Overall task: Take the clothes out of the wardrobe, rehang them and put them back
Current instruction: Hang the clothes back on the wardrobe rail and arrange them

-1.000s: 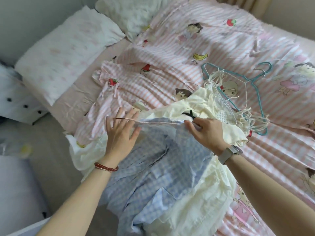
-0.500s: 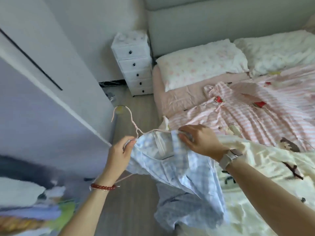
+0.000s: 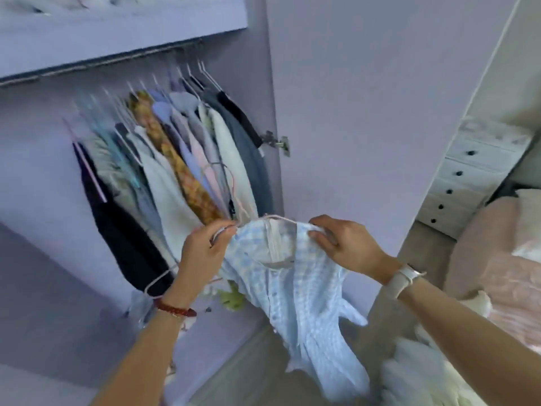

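A light blue checked shirt hangs from a thin pale pink wire hanger in front of the open lilac wardrobe. My left hand grips the hanger and the shirt's left shoulder. My right hand holds the shirt's right shoulder at the collar. Inside the wardrobe, several garments hang close together on a rail. The hanger's hook reaches up in front of those garments.
The wardrobe door stands open between me and the bed. A white drawer chest sits beyond it at the right. The bed with pink bedding and cream clothes lies at the right edge.
I have turned from the bed to the open wardrobe. Both hands carried the blue checked shirt on its hanger off the bed and up in front of the hanging clothes.
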`<state>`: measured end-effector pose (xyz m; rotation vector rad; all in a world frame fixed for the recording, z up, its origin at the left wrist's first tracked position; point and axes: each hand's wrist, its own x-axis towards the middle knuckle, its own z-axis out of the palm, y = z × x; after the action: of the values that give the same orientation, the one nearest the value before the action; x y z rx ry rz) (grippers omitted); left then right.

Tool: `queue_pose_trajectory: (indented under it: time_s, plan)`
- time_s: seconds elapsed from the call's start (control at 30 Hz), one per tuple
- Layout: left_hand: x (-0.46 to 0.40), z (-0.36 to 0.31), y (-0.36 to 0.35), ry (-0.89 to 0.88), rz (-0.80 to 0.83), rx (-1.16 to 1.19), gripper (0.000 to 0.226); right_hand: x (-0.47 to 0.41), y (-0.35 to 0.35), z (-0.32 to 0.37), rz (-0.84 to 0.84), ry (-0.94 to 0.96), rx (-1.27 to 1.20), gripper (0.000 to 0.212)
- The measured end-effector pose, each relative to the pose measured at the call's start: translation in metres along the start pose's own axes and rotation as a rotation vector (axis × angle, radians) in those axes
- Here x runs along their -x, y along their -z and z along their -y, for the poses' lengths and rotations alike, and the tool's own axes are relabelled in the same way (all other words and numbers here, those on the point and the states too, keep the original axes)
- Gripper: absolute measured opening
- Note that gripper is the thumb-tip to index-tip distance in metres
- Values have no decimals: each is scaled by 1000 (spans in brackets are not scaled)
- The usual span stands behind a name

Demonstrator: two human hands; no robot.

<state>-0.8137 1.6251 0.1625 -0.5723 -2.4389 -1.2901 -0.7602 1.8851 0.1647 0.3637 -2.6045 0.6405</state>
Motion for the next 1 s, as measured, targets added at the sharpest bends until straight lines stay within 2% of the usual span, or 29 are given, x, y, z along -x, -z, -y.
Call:
queue_pose_trajectory:
  time_s: [0.13,0.3,0.43,0.5,0.6,0.73,0.83,1.0]
  plan:
    - [14,28,71,88,-186,-90,17,-54,-27,53,80,198,-32,14]
    - [36,53,140,251,-386,-162,12,-104,-56,122,155,495,-85,15]
    - [32,61,183,311,-572,-320,9,-144,-89,161,264,555,-269,20]
    - [22,67,202,381,-622,-407,16,-160,-106,175,298,562,-373,20]
    - [5,76,222,476,-621,-497,36,-181,-128,191,256,543,-455,22]
    - [-12,87,238,537,-728,-541,42,-205,-154,204,195,456,-536,40]
    - [-20,88,243,464,-826,-609,41,-220,-171,218,170,348,-614,47]
    - [-42,81,256,343,-885,-739,41,-246,-192,263,146,186,-784,47]
